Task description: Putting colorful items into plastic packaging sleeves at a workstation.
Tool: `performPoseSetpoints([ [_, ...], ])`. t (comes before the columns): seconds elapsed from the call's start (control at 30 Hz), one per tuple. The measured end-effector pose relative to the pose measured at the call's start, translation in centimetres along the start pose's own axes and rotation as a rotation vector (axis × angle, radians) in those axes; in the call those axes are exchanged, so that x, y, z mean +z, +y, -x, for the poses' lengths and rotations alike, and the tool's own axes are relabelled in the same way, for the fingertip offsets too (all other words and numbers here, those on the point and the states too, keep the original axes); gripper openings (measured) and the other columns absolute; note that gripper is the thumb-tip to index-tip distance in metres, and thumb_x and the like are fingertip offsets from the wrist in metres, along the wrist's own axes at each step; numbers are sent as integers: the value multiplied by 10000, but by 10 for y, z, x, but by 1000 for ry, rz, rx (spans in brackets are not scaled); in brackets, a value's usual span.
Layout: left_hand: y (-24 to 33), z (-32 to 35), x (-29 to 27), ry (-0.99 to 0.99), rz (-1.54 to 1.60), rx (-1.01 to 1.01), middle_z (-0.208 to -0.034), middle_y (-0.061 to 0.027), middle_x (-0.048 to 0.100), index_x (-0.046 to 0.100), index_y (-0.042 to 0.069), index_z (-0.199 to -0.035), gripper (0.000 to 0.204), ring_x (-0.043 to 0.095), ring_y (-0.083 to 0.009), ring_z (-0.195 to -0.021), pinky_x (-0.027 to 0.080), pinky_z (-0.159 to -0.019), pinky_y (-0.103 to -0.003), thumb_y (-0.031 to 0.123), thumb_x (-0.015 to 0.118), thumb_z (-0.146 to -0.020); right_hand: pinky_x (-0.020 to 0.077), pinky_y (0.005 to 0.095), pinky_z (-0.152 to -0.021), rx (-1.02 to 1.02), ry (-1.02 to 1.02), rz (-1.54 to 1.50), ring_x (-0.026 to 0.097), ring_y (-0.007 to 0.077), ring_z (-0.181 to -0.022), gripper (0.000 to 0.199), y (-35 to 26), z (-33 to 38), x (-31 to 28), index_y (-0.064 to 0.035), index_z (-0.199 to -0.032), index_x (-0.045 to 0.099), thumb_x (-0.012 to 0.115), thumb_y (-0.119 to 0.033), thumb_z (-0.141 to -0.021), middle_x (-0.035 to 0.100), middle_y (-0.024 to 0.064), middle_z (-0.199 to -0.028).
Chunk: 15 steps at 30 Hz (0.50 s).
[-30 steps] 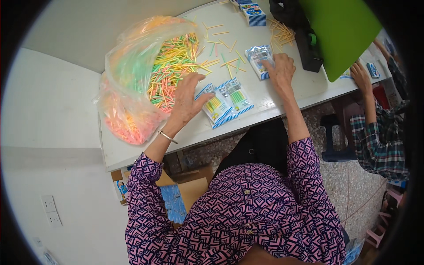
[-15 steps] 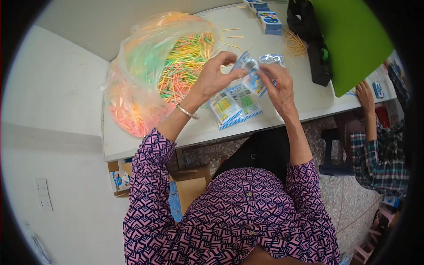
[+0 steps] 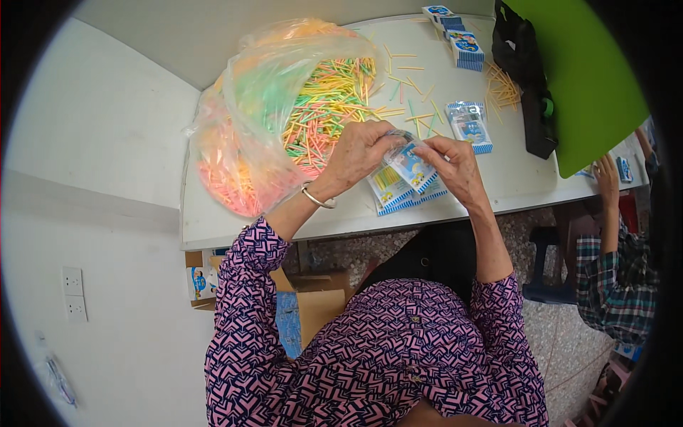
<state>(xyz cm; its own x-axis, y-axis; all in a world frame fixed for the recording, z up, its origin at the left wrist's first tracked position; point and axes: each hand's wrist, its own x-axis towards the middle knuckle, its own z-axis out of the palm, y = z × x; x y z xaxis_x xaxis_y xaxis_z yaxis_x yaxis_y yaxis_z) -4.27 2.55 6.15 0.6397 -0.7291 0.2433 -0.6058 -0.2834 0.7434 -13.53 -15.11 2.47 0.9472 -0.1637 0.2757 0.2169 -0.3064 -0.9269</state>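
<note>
A small clear plastic packet with blue-and-white print (image 3: 415, 166) is held up over the table between my two hands. My left hand (image 3: 354, 153) pinches its upper left edge between thumb and fingers. Gripping the upper right edge, my right hand (image 3: 455, 167) is also closed in a pinch. Under it lie similar packets (image 3: 390, 191) with striped blue edges, at least one showing yellow sticks inside. Left of my hands, a large clear plastic bag (image 3: 245, 114) gapes around a heap of thin pink, yellow and green sticks (image 3: 333, 99).
Loose sticks (image 3: 404, 67) are scattered behind my hands. A pile of flat packets (image 3: 469, 128) lies to the right, with stacked packets (image 3: 466, 50) farther back. Pale sticks (image 3: 504, 87) sit beside a black holder (image 3: 535, 114) and green panel (image 3: 587, 78). Another person's hand (image 3: 607, 178) is at far right.
My hands have drawn closer together on the packet, which now hangs with its printed face showing. The flat pile beside my right hand is more visible. The whole view has shifted slightly.
</note>
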Motion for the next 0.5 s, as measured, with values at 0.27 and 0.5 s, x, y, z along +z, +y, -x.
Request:
performPoseSetpoints([
  [0.27,-18,-10,-16,-161,50,-48,-770,-73,637,649,11,-921,208,579,-159,-699,452,-651,-285,198,577,-862,337,227,-507,39,-55,78,428,48,-582,199,-5,-2,-2,54,-828,626,607,-143,-849,537,6,-615],
  [0.5,-122,-76,-90,44,-758,4,-989,-114,630,617,46,-1025,260,566,-276,-916,454,-789,-372,235,540,-864,336,212,-520,74,77,-23,424,39,-604,206,1,1,-8,56,-853,621,603,-149,-861,509,-20,-626],
])
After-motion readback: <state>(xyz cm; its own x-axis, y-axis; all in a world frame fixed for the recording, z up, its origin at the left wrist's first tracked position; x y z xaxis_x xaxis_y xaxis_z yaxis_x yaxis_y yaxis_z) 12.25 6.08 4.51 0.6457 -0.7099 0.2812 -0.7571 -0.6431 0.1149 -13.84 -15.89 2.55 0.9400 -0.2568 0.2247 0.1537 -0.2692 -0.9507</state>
